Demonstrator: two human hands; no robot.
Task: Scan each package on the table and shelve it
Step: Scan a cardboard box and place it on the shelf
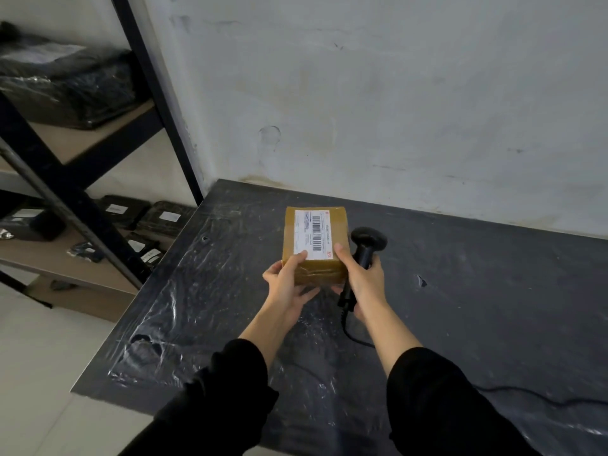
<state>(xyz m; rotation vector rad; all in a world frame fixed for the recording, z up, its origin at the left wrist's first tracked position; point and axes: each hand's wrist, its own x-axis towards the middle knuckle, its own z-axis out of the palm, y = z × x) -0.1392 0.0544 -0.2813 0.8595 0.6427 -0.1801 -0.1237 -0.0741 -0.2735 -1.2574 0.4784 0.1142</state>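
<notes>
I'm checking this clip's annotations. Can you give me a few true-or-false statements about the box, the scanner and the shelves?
1. The brown box shows its label face up. True.
2. The right hand holds the black scanner. True.
3. The scanner is cordless. False: a cable trails across the table.
4. The left hand rests flat on the table. False: it grips the box.
5. The shelves hold only brown boxes. False: they hold dark wrapped packages.
</notes>
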